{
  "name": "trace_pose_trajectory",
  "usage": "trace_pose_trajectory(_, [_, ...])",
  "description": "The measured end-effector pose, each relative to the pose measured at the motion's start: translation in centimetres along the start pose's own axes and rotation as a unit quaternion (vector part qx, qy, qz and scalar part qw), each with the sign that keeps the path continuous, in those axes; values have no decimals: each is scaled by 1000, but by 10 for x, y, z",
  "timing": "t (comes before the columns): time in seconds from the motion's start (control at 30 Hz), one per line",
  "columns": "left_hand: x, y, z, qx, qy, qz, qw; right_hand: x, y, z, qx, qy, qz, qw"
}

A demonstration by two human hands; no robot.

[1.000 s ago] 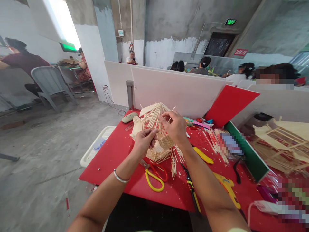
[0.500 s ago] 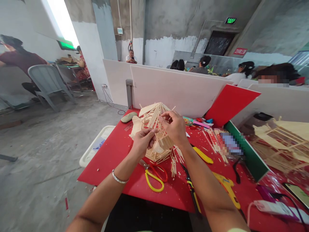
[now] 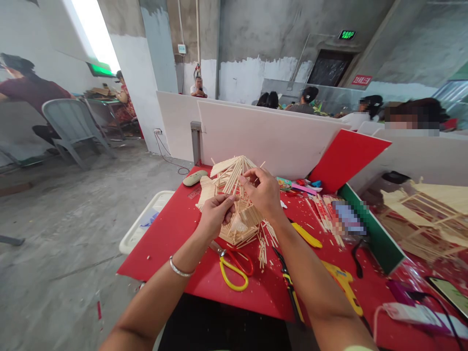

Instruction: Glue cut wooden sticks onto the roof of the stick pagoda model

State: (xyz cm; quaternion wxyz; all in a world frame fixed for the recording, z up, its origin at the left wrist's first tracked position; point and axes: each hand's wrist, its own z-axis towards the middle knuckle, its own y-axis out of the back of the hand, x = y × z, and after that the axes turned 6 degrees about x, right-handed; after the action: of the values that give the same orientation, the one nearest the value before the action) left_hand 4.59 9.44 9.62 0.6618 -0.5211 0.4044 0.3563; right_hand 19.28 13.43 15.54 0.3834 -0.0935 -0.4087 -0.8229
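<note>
A model building of thin pale wooden sticks [image 3: 227, 170], with a pointed, partly covered roof, stands on the red table. My left hand [image 3: 218, 212] is closed in front of the roof, thumb and forefinger pinching what looks like a thin wooden stick. Slightly higher on the right side, my right hand [image 3: 266, 191] pinches at a stick of the roof frame. My fingers cover much of both contact points. Loose cut sticks [image 3: 263, 251] lie at the model's front right, and scissors with red and yellow handles [image 3: 234, 278] rest in front of it.
Black-and-yellow pliers [image 3: 288, 285], a yellow-handled tool [image 3: 307, 235] and a yellow glue gun [image 3: 345, 285] lie to the right. Bundled sticks [image 3: 323, 214] sit beside a green divider [image 3: 373, 229]. White partition boards [image 3: 263, 134] stand behind; a white tray [image 3: 127, 239] is at left.
Both hands stay at nearly the same places on the model. The view has shifted very slightly; nothing else has visibly moved.
</note>
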Motion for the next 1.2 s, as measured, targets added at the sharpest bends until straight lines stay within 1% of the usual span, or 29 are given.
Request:
trace_pose_trajectory(0.27, [-7, -3, -2, -19, 17, -8, 1000, 1, -1, 1, 2, -3, -8, 1000])
trace_pose_trajectory(0.43, [-7, -2, -3, -24, 23, -10, 999, 2, -1, 1, 3, -8, -7, 1000])
trace_pose_trajectory(0.9, [-6, 0, -4, -33, 12, -24, 999, 3, 0, 0, 4, -12, -7, 1000])
trace_pose_trajectory(1.03, [-5, 1, -5, -27, 9, -26, 999, 3, -1, -1, 1, -12, -8, 1000])
trace_pose_trajectory(1.2, [-4, 1, -2, -29, -7, -18, 999, 1, -3, 2, -2, -9, -8, 1000])
